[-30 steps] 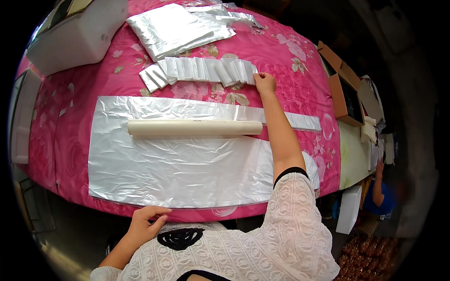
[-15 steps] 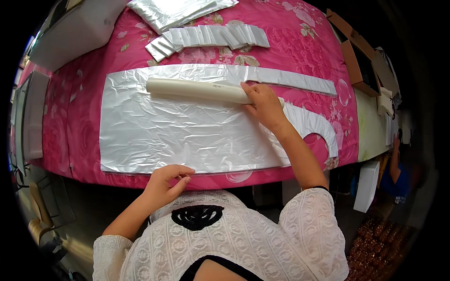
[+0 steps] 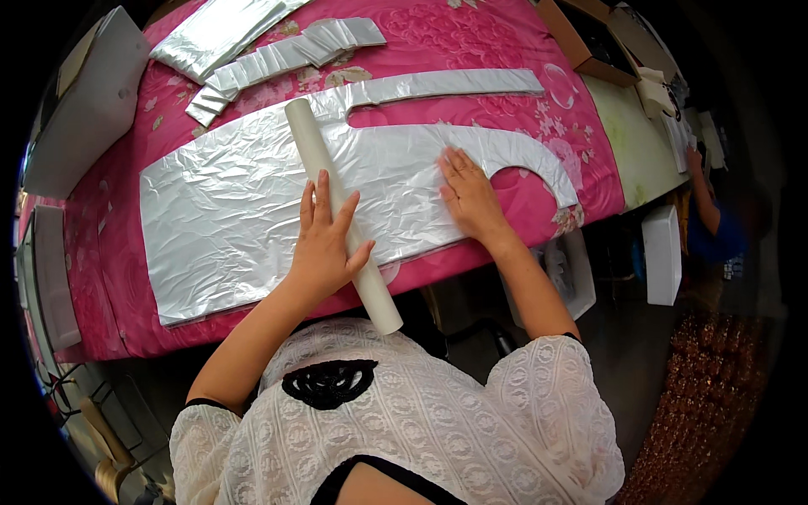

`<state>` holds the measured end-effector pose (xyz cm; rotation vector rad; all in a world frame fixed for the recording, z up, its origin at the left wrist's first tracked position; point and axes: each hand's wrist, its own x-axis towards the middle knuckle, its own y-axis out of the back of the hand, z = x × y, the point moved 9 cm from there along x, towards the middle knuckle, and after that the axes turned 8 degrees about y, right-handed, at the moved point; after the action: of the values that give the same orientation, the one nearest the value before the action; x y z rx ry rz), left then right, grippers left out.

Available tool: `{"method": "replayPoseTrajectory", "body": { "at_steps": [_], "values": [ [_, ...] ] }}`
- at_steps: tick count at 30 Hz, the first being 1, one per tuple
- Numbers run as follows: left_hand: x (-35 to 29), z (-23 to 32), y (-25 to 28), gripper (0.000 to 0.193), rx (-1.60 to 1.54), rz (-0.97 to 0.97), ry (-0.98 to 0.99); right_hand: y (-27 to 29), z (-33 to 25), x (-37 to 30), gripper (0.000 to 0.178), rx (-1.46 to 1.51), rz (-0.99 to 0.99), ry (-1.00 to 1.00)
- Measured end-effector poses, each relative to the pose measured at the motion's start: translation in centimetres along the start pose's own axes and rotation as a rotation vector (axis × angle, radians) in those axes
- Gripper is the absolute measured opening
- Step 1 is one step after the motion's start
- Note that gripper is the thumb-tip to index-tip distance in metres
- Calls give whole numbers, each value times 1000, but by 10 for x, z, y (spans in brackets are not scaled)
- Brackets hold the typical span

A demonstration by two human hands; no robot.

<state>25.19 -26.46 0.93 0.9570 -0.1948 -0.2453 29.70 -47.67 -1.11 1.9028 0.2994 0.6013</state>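
A plastic apron [image 3: 219,202], shiny silver-white and wrinkled, lies flat before me, with a long strap along its far side and a curved neck cutout at its right. Slantwise across it rests a cream-coloured tube [image 3: 313,145], whose near end juts past the table edge toward my body. My left hand [image 3: 326,240] lies on the tube with fingers spread, not wrapped round it. To the right, my right hand [image 3: 471,194] presses on the plastic beside the neck cutout, fingers stretched out; it looks slightly blurred.
A pink floral cloth [image 3: 480,42] covers the table. Folded silver packets [image 3: 286,59] overlap in a row at the back, beside a larger silver stack [image 3: 219,34]. White foam boxes [image 3: 88,101] stand at left, an open cardboard box [image 3: 589,38] at far right. Another person's arm [image 3: 705,198] shows beyond.
The tube has swung from lying lengthwise to slanting toward me. My right hand has let go of it and lies on the plastic; my left hand has moved from the table edge onto it.
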Motion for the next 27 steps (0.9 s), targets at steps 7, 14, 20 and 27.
{"method": "replayPoseTrajectory", "body": {
  "at_steps": [7,14,20,27],
  "values": [
    [8,12,-6,59,28,-18,-35,86,160,-87,29,-306,255,-390],
    [13,15,-9,54,26,-8,-72,97,141,-65,14,-272,272,-494],
    [12,18,-10,53,83,49,-122,93,142,-72,14,-409,511,-379],
    [11,16,-10,53,81,67,-122,95,160,-73,15,-327,303,-604]
  ]
}}
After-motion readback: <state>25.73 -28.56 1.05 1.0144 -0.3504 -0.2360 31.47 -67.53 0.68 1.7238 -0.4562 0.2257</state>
